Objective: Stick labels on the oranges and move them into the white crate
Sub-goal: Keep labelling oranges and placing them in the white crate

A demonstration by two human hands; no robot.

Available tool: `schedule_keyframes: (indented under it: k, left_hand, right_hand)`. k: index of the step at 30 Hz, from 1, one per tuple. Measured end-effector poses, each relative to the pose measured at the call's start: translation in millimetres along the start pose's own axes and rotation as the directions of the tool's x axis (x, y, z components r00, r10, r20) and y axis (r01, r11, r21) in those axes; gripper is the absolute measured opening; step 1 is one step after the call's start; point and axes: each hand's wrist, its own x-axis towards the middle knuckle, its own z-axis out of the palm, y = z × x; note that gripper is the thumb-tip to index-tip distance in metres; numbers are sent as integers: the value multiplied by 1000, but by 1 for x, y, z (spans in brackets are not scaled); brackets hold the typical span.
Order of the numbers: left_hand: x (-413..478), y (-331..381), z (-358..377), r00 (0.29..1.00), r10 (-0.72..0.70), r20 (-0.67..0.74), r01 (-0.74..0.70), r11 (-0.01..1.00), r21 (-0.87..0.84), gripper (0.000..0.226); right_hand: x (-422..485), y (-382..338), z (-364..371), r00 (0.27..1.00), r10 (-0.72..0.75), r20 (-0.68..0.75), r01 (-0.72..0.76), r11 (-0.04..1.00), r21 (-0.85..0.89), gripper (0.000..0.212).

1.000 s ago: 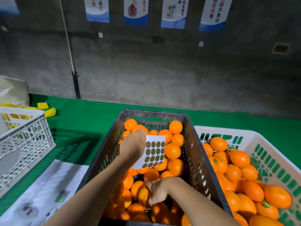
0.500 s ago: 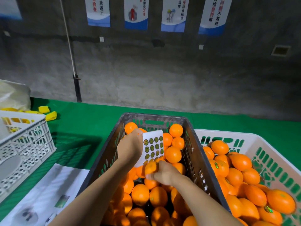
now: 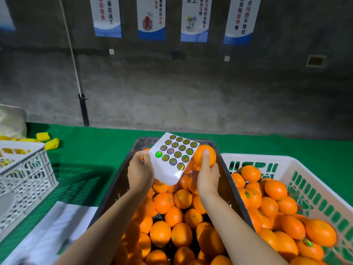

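Head: labels, orange held over dark crate beside white crate.

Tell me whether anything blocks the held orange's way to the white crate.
Nothing visible does. The right hand holds the orange over the dark crate, and the white crate beside it is open-topped.

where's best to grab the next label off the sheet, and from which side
Probably its right rim, coming from the right: the label sits in the sheet's right-hand column, beside the orange the right hand holds, while the left hand pinches the sheet's left edge. Lift the round rim with a nail.
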Motion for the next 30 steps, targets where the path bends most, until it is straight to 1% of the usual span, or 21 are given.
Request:
schedule_keyframes:
  k: [3,5,7,8,10,11,12,16,19,22,24,25,26,27,28,29,30]
  left_hand:
    - [-2,2,1,1000,7,1,-7,1000,-27,44]
    - [-3,1,3,1000,15,6,-15,1000,-18,47]
    - [-3,0,5,1000,21,17,-21,1000,-20,47]
    - [-3,0,6,999,21,26,-20,999,-34,47]
    - [-3,-1,7,999,31,31,-29,999,-38,46]
    - [-3,0,7,999,40,28,-39,999,-27,45]
    - [-3,0,7,998,48,32,-47,999,-11,44]
    - [-6,1,7,994,94,51,-97,994,47,46]
    - [-9,2,6,990,123,74,-127,991,52,46]
    - [-10,2,6,989,132,67,-137,988,76,46]
    - [-12,3,5,986,148,75,-153,985,77,47]
    - [-13,3,5,985,155,79,-161,984,76,47]
    - [-13,2,5,984,159,81,-165,983,79,47]
    - [-12,1,5,983,162,85,-168,983,79,47]
    - [-11,0,6,982,168,89,-175,982,76,47]
    - [-9,-1,7,979,178,94,-185,980,76,48]
    - [-8,-2,8,977,185,103,-194,977,88,49]
  right_hand:
    - [1,-7,-5,996,79,-27,-74,983,169,65]
    - [3,-8,-9,983,186,-4,-172,919,355,74]
    - [6,-9,-14,951,302,59,-286,797,532,86]
    - [9,-10,-18,929,356,103,-340,709,618,90]
    - [14,-13,-23,885,421,199,-411,507,758,89]
    - [16,-14,-25,871,432,235,-426,427,798,88]
    - [17,-16,-27,865,430,259,-433,377,819,88]
    - [18,-16,-26,877,396,271,-403,301,864,94]
    - [20,-15,-25,885,391,253,-371,264,890,93]
    - [21,-14,-25,882,401,249,-376,278,884,91]
    - [21,-13,-24,868,439,233,-393,319,862,87]
    - [21,-12,-23,861,460,218,-404,357,842,83]
    - [20,-11,-22,858,479,187,-414,427,804,77]
    - [18,-11,-21,861,491,133,-419,536,733,69]
    - [16,-12,-20,875,478,69,-412,663,625,60]
    - [13,-13,-18,904,427,4,-373,785,495,51]
    - [10,-15,-16,944,325,-59,-285,893,347,42]
